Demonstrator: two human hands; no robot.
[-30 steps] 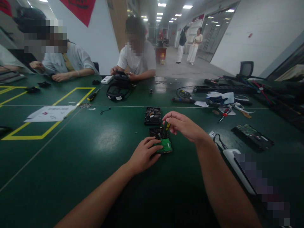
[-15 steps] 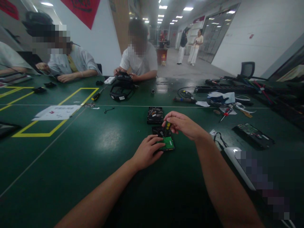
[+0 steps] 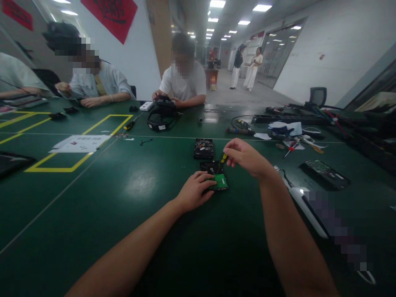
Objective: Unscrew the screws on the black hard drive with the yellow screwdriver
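A hard drive (image 3: 221, 182) with a green circuit board lies on the green table in front of me. My left hand (image 3: 195, 190) grips it from the left, fingers over the board and thumb at the near edge. In my right hand (image 3: 241, 155), closed in a pinch, is a small screwdriver (image 3: 224, 158) with a yellow and black handle. Its shaft slants down and left toward the drive; whether the tip touches a screw is too small to tell. Just beyond lies a second black hard drive (image 3: 203, 149).
To the right are a third drive (image 3: 326, 173), a white device (image 3: 309, 212), a red screwdriver (image 3: 291, 149) and gloves (image 3: 284, 128). A black headset (image 3: 161, 119) stands across the table near a seated person (image 3: 185, 80). White paper (image 3: 76, 144) lies left.
My right hand has moved slightly right and away from the board, and the screwdriver now leans more. My left hand stays on the drive. The whole view has shifted a little.
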